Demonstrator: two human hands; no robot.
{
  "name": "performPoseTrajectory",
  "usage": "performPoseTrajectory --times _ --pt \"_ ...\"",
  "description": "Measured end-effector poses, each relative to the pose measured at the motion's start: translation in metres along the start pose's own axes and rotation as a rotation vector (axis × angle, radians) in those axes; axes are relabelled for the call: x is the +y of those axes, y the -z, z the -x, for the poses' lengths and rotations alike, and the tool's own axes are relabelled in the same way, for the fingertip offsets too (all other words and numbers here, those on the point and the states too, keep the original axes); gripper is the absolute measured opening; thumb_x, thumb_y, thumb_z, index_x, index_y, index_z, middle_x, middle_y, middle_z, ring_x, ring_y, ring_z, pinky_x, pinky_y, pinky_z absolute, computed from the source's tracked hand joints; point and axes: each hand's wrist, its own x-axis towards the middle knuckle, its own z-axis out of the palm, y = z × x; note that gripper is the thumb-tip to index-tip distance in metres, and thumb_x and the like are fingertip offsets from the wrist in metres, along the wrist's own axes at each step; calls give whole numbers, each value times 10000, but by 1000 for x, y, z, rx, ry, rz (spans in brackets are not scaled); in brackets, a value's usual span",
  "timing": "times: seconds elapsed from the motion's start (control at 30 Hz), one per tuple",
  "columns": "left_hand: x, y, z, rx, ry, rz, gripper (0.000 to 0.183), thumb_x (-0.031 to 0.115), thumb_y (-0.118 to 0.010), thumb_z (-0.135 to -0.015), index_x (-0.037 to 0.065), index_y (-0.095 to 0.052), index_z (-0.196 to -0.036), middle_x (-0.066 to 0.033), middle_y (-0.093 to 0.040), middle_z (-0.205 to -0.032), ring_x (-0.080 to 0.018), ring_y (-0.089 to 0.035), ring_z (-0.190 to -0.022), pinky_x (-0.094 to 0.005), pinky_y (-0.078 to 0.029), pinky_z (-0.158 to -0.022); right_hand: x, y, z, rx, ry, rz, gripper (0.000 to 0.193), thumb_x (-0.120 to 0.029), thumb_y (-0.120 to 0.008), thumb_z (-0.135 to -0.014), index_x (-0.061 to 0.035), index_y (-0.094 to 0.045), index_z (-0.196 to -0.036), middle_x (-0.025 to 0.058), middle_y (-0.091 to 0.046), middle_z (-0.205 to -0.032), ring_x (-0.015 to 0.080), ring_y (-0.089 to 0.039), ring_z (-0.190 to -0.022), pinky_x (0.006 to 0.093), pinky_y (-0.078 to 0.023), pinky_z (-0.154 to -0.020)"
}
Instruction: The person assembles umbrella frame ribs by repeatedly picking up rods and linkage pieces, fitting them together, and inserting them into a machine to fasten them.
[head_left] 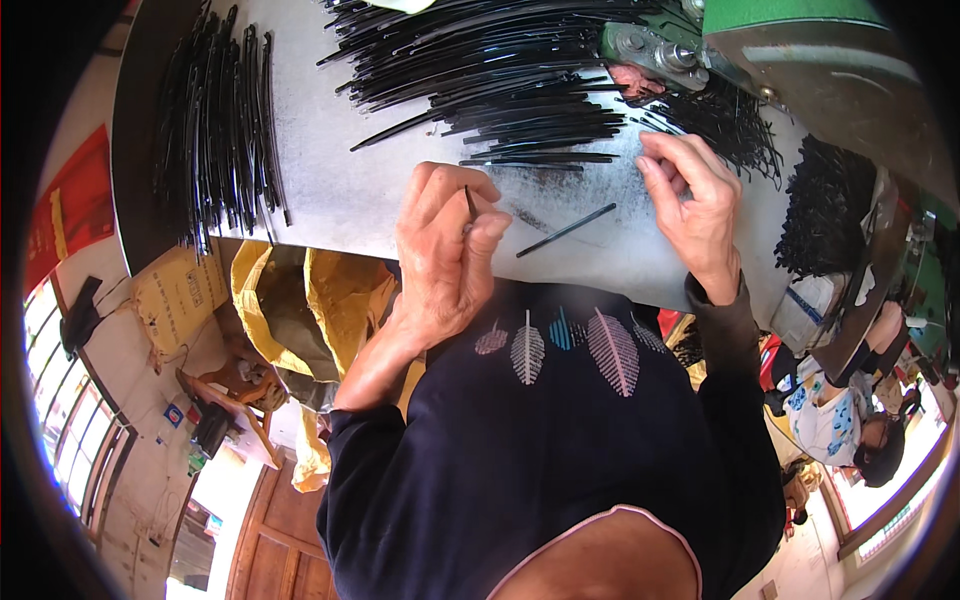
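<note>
My left hand (pixel 445 245) is closed in a pinch around a thin black strip (pixel 470 203), whose pointed end sticks up between the fingers; the rest of it is hidden. To the right, my right hand (pixel 692 190) hangs over the table with thumb and forefinger slightly apart and the other fingers curled, nothing visible between them. One loose black strip (pixel 566 230) lies slantwise on the metal tabletop (pixel 360 190) between my hands. Beyond them spreads a wide pile of similar strips (pixel 540 115). A tangle of short, thin black pieces (pixel 725 125) lies just past my right fingertips.
Another bundle of black strips (pixel 222 125) lies at the table's left end. A green machine (pixel 800 60) stands at the far right, near a dark heap of small pieces (pixel 828 205). Yellow sacking (pixel 330 300) hangs below the front edge. Another person (pixel 835 420) is at the right.
</note>
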Motion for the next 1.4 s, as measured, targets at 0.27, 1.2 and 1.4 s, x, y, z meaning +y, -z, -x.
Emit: performPoseTrajectory --times 0.27,1.2,1.4 --pt "-5 -15 12 -216 -49 -131 225 -19 -638 -672 56 -612 -882 -56 -601 -696 -248 -600 -600 -348 -480 -552 -2 -3 4 -40 36 22 232 -7 -719 -750 -21 -662 -974 98 -628 -831 208 -626 -627 305 -486 -559" --pt "-19 -20 18 -107 -154 -430 174 97 -730 -717 93 -639 -865 -6 -479 -571 -190 -512 -501 -324 -406 -483 -22 -34 -5 -216 236 9 142 -6 -730 -662 -49 -630 -753 65 -557 -695 247 -588 -615 348 -459 -542" --pt "-16 -17 18 -63 -145 -395 179 94 -741 -722 82 -639 -869 -8 -500 -581 -188 -516 -496 -317 -412 -484 -20 -34 -5 -217 317 34 136 -2 -727 -682 -38 -631 -772 67 -576 -714 234 -590 -605 332 -460 -534"
